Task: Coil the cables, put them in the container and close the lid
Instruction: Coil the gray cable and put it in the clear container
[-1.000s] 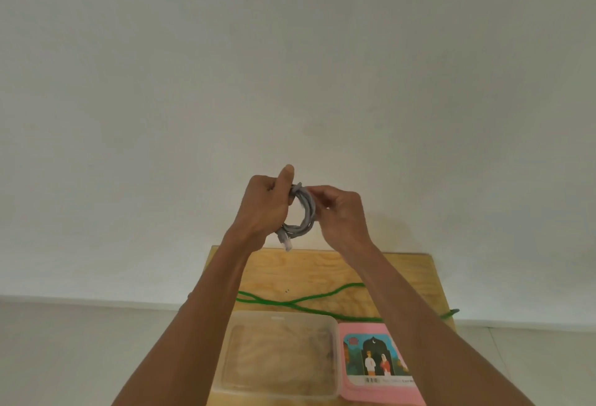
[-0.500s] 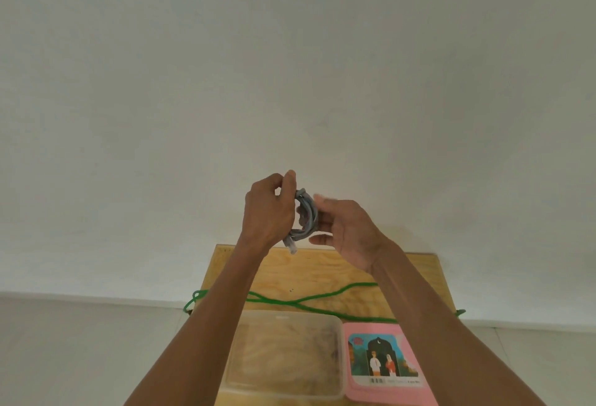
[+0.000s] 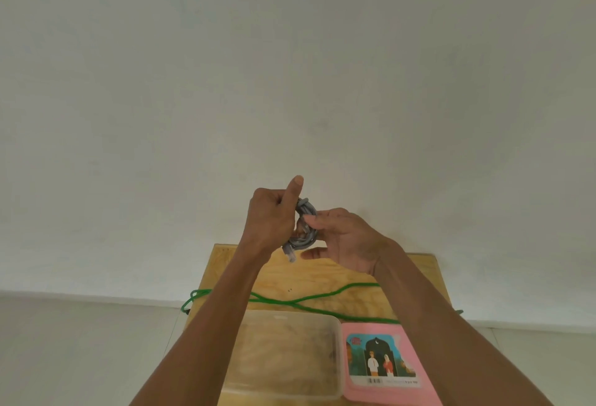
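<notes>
Closest to the person, at 6 o'clock, a clear plastic container [image 3: 283, 354] sits open on the wooden desk [image 3: 329, 273]. Nothing shows inside it. Just beside it, at 5 o'clock, lies a pink lid [image 3: 383, 363], flat, with a picture of two people on top. The lid touches the container's right side.

A little farther back, a green cable [image 3: 309, 301] lies loose across the desk. It runs from the left edge, at 7 o'clock, where it makes a loop that hangs over the side, to the right edge at 4 o'clock. It is not coiled.

Both bare arms reach up over the desk. The left hand [image 3: 271, 222] is closed tight around a gray cable [image 3: 304, 228], with the thumb sticking up. The gray cable is wound into a small ring, held in the air above the far part of the desk, near the middle of the view. One clear plug end [image 3: 290, 254] hangs down from the ring.

The right hand [image 3: 345, 238] is partly open. Its fingertips [image 3: 311, 219] touch the right side of the ring, and its thumb points left under it.

Far behind is a plain white wall [image 3: 290, 83], and the pale floor [image 3: 80, 341] is at 8 o'clock.
</notes>
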